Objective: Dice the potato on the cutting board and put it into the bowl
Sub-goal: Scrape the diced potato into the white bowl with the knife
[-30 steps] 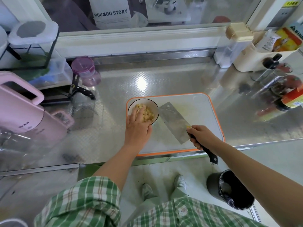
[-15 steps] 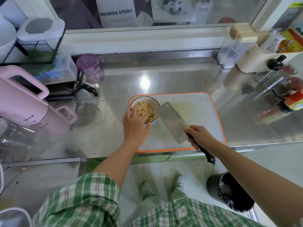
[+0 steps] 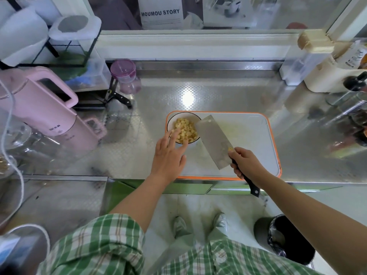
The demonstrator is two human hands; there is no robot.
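Left hand has slid back off the bowl, fingers spread, holding nothing; the diced potato sits inside, at the cutting board's far-left corner; right hand grips the cleaver, tip at the rim, probably for scraping

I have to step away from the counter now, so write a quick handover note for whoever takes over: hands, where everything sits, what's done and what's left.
Left hand: open, fingers spread over the near rim of the bowl, holding nothing visible.
Right hand: gripping the cleaver by its black handle, blade lying low over the board, tip next to the bowl.
Bowl sits on the left end of the orange-edged cutting board and holds the diced potato.
Done: potato diced and moved into the bowl.
Left: only a pale smear of residue shows on the board; put the cleaver down.
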